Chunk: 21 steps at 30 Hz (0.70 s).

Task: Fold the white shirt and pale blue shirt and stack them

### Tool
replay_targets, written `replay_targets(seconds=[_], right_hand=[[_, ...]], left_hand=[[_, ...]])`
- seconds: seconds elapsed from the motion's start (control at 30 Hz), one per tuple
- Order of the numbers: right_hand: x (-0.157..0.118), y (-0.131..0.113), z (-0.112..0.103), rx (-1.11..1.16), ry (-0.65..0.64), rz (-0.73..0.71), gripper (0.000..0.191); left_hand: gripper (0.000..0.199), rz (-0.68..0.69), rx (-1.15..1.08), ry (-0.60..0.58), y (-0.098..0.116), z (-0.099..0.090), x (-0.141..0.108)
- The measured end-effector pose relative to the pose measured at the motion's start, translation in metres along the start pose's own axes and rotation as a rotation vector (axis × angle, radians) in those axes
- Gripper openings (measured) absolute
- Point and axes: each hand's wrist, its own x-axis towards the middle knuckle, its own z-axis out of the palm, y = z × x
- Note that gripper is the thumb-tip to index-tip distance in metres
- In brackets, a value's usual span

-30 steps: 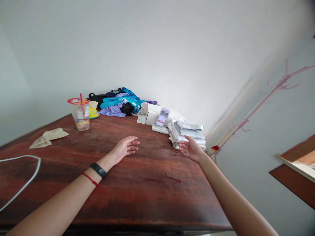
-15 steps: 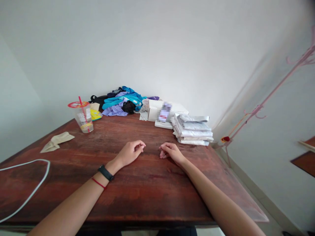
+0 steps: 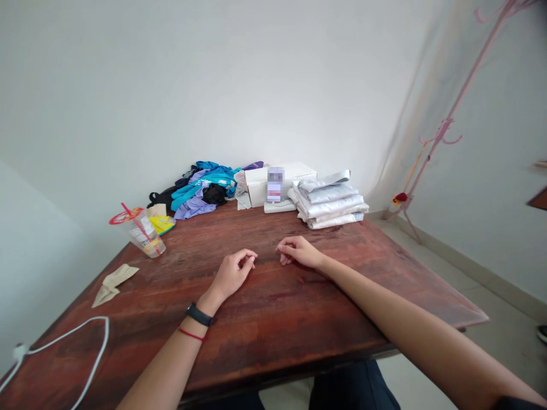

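Note:
My left hand point(image 3: 232, 273) rests on the brown wooden table point(image 3: 265, 319), its fingers loosely curled in towards the thumb with nothing visible in them. A dark wristband point(image 3: 199, 314) and a thin red cord sit on that wrist. Across a small gap, my right hand point(image 3: 299, 251) also lies on the wood, fingers bent inward and holding nothing I can see. Closest beyond the right hand is a stack of folded whitish cloth or plastic pieces point(image 3: 331, 205).
Behind stand a white box point(image 3: 255, 193), a blurred-out upright object point(image 3: 276, 185) and a heap of blue, purple and black clothes point(image 3: 205, 185). To the left are a plastic cup with a straw point(image 3: 145, 236), beige paper point(image 3: 113, 285) and a white cable point(image 3: 102, 347). A pink coat rack point(image 3: 464, 91) stands right.
The view has tilted and turned, so the table and things on it appear rotated. Both hands keep nearly the same curled pose on the table.

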Motion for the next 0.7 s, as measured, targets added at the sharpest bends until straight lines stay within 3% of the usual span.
replay_targets(seconds=[0.7], right_hand=[[0.0023, 0.0018, -0.0022, 0.066, -0.006, 0.031, 0.05]], left_hand=[[0.026, -0.029, -0.048, 0.005, 0.0063, -0.0006, -0.0007]])
